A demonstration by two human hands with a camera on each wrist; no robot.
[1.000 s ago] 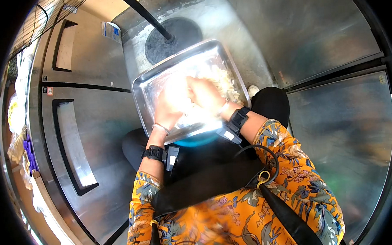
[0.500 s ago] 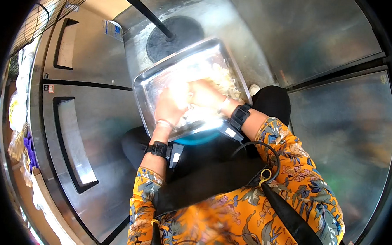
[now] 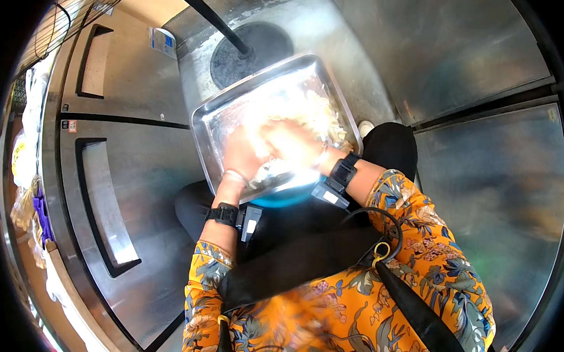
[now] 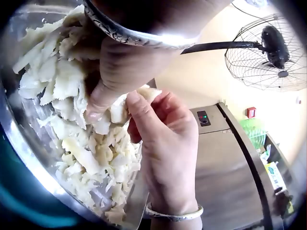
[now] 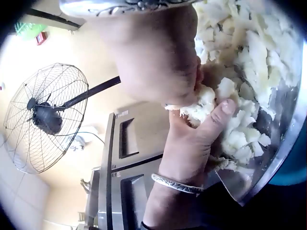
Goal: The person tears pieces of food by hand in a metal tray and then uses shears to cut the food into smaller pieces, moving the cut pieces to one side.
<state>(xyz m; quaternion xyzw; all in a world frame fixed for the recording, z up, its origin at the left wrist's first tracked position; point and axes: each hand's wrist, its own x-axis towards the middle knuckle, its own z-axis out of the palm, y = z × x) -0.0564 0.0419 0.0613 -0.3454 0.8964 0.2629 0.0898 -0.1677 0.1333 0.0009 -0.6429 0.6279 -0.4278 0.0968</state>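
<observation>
In the head view, a steel tray (image 3: pixel 297 73) sits between the person's knees, its near edge above a blue basin (image 3: pixel 283 198), which probably serves as its stand. That low spot lets both arms reach in from the near edge. Pale ragged strips (image 3: pixel 326 115) lie toward the tray's right edge. The left hand (image 3: pixel 244 151) and right hand (image 3: pixel 295 144) meet inside the tray, toward its near edge; glare hides their grip here.

In the left wrist view, the right hand's thumb and bent fingers pinch a pale piece (image 4: pixel 119 113), while the left thumb points down beside it. Working over the heap likely lets any loose bits drop back among the strips.

In the right wrist view, the left hand's thumb presses the same ragged clump against its fingers, mostly hidden beneath. The right hand curls over from the other side, fingertips out of sight. Gripping from two sides probably steadies so soft-looking a piece.
</observation>
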